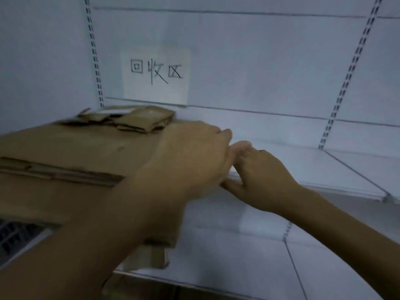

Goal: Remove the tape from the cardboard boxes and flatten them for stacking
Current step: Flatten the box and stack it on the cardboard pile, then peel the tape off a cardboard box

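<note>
A large flattened brown cardboard box [71, 169] lies on the white shelf [313, 169], filling its left part and overhanging the front edge. Smaller folded cardboard pieces [138, 119] are piled on its far end. My left hand [190, 156] rests palm down on the cardboard's right edge, fingers together. My right hand [259, 176] sits just right of it at the shelf's front edge, fingers curled and touching the left hand; whether it grips the cardboard edge is hidden.
A white paper sign [155, 74] with handwritten characters hangs on the back panel. Slotted uprights [95, 57] [346, 83] stand on either side. A lower white shelf [238, 252] sits beneath, with more cardboard [147, 256] on it.
</note>
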